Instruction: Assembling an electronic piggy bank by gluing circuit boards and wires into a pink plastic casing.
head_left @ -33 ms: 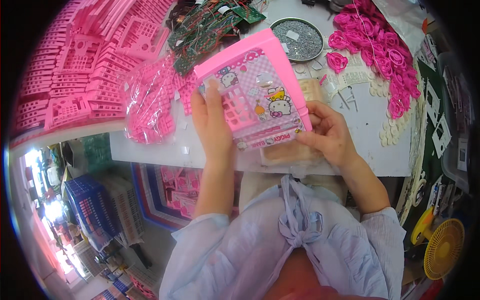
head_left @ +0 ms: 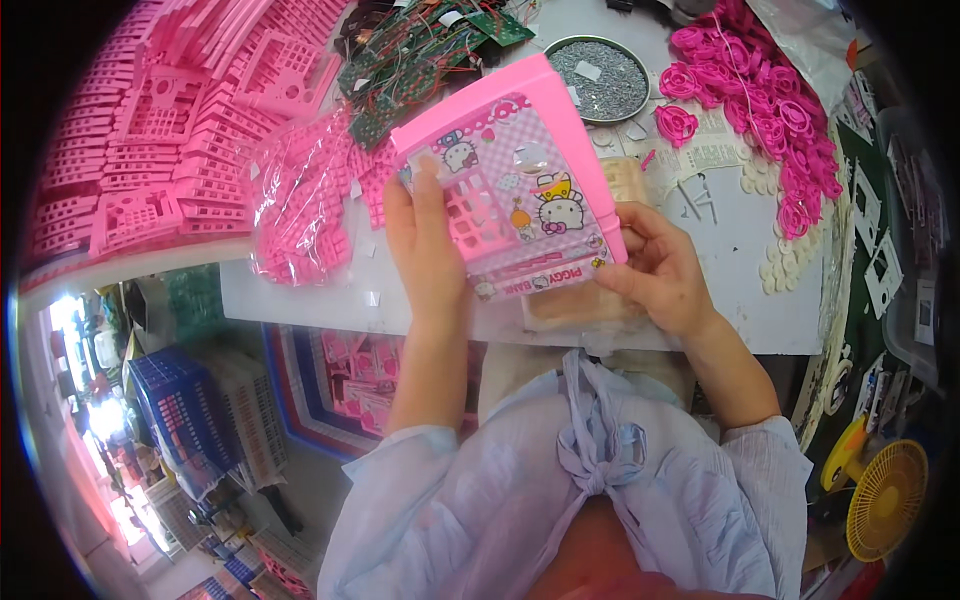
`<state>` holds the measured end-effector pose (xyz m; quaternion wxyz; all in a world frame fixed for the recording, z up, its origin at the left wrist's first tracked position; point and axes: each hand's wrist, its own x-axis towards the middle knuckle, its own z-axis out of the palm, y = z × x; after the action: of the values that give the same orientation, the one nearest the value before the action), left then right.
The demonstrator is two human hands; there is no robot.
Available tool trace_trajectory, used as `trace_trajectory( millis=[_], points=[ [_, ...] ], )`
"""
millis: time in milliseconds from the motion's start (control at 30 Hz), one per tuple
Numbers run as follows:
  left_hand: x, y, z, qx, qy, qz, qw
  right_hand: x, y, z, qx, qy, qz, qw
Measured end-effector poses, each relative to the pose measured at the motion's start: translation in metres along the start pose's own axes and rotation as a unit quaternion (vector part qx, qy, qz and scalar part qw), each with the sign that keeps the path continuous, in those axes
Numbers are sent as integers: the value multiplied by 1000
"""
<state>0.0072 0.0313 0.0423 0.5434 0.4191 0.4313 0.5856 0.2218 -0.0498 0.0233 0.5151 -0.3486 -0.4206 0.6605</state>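
A pink plastic toy casing (head_left: 560, 130) is tilted above the table in front of me. Its front carries a lilac checked sheet printed with cartoon animals, and several cut-out holes show on its left part. My left hand (head_left: 430, 240) grips the left edge, thumb lying on the printed front and the other fingers mostly hidden behind. At the lower right corner my right hand (head_left: 660, 275) pinches the casing, with its thumb near the printed face and curled fingers at the side. Under the casing lies a tan, see-through-looking piece (head_left: 575, 308), partly covered.
Stacked pink plastic panels (head_left: 160, 150) fill the left, beside a clear bag (head_left: 300, 220) of pink parts. Wired green circuit boards (head_left: 400, 85) and a round tin (head_left: 600, 122) of small metal pieces lie behind. Pink rings (head_left: 750, 80), white discs (head_left: 785, 260) and a yellow fan (head_left: 888, 500) are rightward.
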Motion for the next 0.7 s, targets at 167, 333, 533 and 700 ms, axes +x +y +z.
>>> trace_trajectory(
  millis=[167, 333, 533, 700],
  points=[
    [-2, 8, 11, 20, 50, 14, 998, -6, 4, 9, -69, 6, -70, 995],
    [-3, 1, -7, 63, 22, -17, 998, -4, 7, 15, 76, 51, -24, 995],
    [-4, -7, -1, 13, 52, -68, 996, -12, -6, 14, -101, -9, -59, 993],
    [-5, -15, 4, -5, 63, -43, 997, -10, 3, 14, -84, 10, -144, 986]
  ],
)
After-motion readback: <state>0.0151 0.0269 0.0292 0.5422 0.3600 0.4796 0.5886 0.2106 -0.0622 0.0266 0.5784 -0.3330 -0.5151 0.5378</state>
